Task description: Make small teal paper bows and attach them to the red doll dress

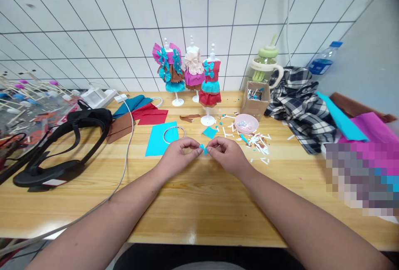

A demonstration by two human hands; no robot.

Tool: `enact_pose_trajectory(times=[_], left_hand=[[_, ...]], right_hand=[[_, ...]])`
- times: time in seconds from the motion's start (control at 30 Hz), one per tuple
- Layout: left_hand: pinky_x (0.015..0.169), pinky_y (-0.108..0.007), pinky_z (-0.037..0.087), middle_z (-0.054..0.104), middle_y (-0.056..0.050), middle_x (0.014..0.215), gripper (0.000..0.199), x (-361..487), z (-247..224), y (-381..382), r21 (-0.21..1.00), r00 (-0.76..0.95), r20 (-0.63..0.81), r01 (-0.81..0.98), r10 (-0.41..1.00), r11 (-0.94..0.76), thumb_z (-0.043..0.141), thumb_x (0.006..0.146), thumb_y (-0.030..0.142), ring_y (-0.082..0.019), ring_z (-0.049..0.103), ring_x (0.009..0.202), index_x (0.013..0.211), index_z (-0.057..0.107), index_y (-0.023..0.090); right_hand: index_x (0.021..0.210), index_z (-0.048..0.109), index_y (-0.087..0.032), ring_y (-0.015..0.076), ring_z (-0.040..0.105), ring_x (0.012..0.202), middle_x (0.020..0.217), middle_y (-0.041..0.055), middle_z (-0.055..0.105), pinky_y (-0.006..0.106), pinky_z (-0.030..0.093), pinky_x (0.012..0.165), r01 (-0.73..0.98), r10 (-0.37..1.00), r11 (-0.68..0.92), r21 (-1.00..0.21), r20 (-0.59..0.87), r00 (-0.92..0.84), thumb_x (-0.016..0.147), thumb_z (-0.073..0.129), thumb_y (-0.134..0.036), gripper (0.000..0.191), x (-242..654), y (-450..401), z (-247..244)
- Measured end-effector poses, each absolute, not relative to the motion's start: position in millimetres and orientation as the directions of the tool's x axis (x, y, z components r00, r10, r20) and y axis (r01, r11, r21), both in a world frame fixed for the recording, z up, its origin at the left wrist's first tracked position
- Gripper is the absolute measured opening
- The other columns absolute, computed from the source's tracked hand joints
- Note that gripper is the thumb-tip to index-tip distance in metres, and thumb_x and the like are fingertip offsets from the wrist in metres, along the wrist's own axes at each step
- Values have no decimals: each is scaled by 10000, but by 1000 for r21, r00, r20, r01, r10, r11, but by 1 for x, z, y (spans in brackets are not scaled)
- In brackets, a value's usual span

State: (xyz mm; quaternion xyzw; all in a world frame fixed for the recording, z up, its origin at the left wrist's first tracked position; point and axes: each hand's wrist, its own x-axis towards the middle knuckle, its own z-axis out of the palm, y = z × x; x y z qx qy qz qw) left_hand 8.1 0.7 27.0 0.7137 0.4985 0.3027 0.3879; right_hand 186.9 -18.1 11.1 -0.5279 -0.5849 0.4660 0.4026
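A small blue paper bow [203, 148] is pinched between both hands above the wooden table [193, 187]. My left hand [182, 153] is closed on its left end, and my right hand [226, 153] on its right end. Just beyond the fingers lies a small blue paper square [210, 132]. A larger blue sheet [156, 140] with a metal ring [164, 136] on it is left of my left hand. Behind stand three white mini mannequins in crepe-paper dresses, the nearest in red and blue [213, 74]. White paper strips [260, 143] are scattered right of my right hand.
A pink bowl [247, 124], a cardboard box [256, 101] and a green-lidded jug [264, 68] stand at the right, beside a plaid cloth [293, 104]. At the left are a black headset [84, 137], a white cable [126, 158] and folded red paper [152, 117].
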Motion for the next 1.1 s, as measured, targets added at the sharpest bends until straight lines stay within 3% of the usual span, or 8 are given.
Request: enact_pose_trajectory(times=[0.1,0.33,0.5,0.63,0.8,0.9,1.1], left_hand=[[782,-309,479,689,-43,858,280,8,24,1,904,332,-1,404,943,-141,688,715,417,-194,621,830,852,654,175],[711,-285,469,663,-25,776,248,10,19,2,916,346,-67,393,936,-80,678,704,412,-175,599,753,749,635,172],[749,-298,455,673,-16,782,173,11,23,-1,809,375,-48,558,926,-184,638,709,351,-188,591,788,752,671,187],[746,-301,440,675,-11,783,157,12,24,-3,761,402,-61,611,914,-218,601,718,323,-188,585,790,767,676,194],[773,-317,464,703,-48,872,290,10,23,0,851,394,-58,500,917,-161,632,736,434,-210,622,837,863,691,181],[766,-323,482,719,-60,870,293,8,22,2,880,336,-86,468,938,-87,646,717,440,-220,643,829,822,701,172],[729,-304,492,729,-45,834,276,9,21,1,864,346,-98,495,933,-93,644,724,442,-216,655,808,778,718,182]], right_hand=[[750,616,-181,82,424,498,595,-43,532,212,340,479,218,993,-16,-976,-41,-111,725,597,-323,145,187,-17,12],[805,635,-199,86,469,526,705,-27,599,213,390,491,234,996,-28,-972,-46,-74,719,609,-316,148,185,-18,6],[730,607,-197,88,450,496,586,-50,547,215,376,488,248,989,-46,-968,-79,-124,703,597,-273,81,186,-17,6],[707,594,-195,95,478,530,605,-42,565,216,364,507,281,987,-11,-960,-56,-152,687,590,-253,62,186,-17,7],[718,574,-201,96,469,512,585,-50,528,215,374,486,255,992,-47,-966,-75,-99,702,581,-289,89,188,-15,9],[730,575,-198,103,498,519,562,-52,513,212,388,478,226,988,-88,-970,-114,-106,704,590,-299,105,188,-14,9],[928,623,-201,111,575,636,795,-7,633,225,448,554,169,990,-60,-984,-80,-115,721,609,-322,241,187,-16,9]])
